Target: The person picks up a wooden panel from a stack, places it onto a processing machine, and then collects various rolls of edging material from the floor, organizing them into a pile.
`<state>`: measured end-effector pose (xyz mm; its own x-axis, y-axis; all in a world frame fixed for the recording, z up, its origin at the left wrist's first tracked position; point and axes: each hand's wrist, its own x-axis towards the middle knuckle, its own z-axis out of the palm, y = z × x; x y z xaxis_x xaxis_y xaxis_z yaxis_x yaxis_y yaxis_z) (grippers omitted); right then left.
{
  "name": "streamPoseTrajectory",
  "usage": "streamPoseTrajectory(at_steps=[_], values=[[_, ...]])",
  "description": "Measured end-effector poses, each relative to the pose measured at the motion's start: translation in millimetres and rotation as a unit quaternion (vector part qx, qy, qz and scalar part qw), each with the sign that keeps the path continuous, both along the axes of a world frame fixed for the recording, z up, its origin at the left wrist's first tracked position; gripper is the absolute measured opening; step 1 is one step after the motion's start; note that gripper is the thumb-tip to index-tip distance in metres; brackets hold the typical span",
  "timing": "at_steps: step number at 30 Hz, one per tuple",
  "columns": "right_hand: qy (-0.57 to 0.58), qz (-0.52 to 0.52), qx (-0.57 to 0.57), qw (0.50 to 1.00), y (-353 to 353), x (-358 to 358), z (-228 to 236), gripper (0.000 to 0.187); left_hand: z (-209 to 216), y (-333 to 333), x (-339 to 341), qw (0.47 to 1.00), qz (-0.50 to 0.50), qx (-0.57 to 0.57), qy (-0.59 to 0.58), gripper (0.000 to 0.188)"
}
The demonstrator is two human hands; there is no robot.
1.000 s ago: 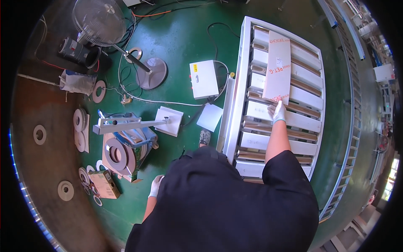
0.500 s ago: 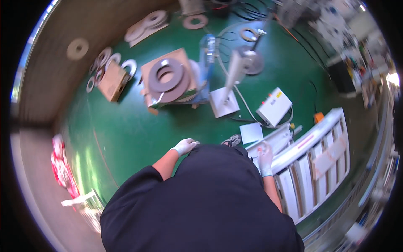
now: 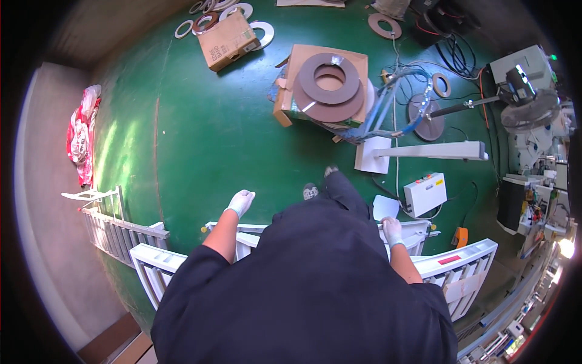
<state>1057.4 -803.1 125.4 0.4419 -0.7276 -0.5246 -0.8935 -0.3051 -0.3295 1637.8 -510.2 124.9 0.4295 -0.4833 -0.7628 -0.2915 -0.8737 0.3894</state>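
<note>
Green floor (image 3: 200, 133) all round you, w/ a white rack (image 3: 151, 258) lying under your torso. Your left hand (image 3: 240, 201), white glove, hangs loose and half open over the floor, gripping nothing, just beyond the rack's far rail. Your right hand (image 3: 391, 232) sits at the rack's rail nr a white sheet (image 3: 385, 207); can't tell if it's gripping. Ahead: cardboard box (image 3: 321, 85) topped w/ brown rings, white control box (image 3: 425, 194) to the right.

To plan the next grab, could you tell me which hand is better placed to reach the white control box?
Probably the right hand: it hangs just below-left of the white control box, while the left hand is across the body.
</note>
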Motion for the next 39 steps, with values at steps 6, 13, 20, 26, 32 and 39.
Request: streamPoseTrajectory(at_steps=[6,13,20,26,32,39], values=[[0.042,-0.107,0.126,0.985,-70,131,-29,0.073,-32,34,32,0.998,0.062,-0.028,0.001,0.046],[-0.116,-0.11,0.125,0.979,-187,399,-102,0.048,-11,24,136,0.94,0.24,-0.059,0.236,0.041],[-0.227,0.073,0.043,0.97,-263,687,-37,0.039,70,-81,354,0.882,0.445,-0.149,0.032,0.038],[-0.284,0.095,-0.013,0.954,-317,805,-14,0.037,13,-99,433,0.982,0.154,-0.112,0.023,0.041],[-0.023,-0.039,0.033,0.998,-292,777,-7,0.036,-26,-144,606,0.993,0.084,-0.02,0.083,0.043],[-0.128,-0.219,0.13,0.958,-261,822,27,0.035,-38,-251,817,0.991,0.123,-0.042,0.012,0.051]])
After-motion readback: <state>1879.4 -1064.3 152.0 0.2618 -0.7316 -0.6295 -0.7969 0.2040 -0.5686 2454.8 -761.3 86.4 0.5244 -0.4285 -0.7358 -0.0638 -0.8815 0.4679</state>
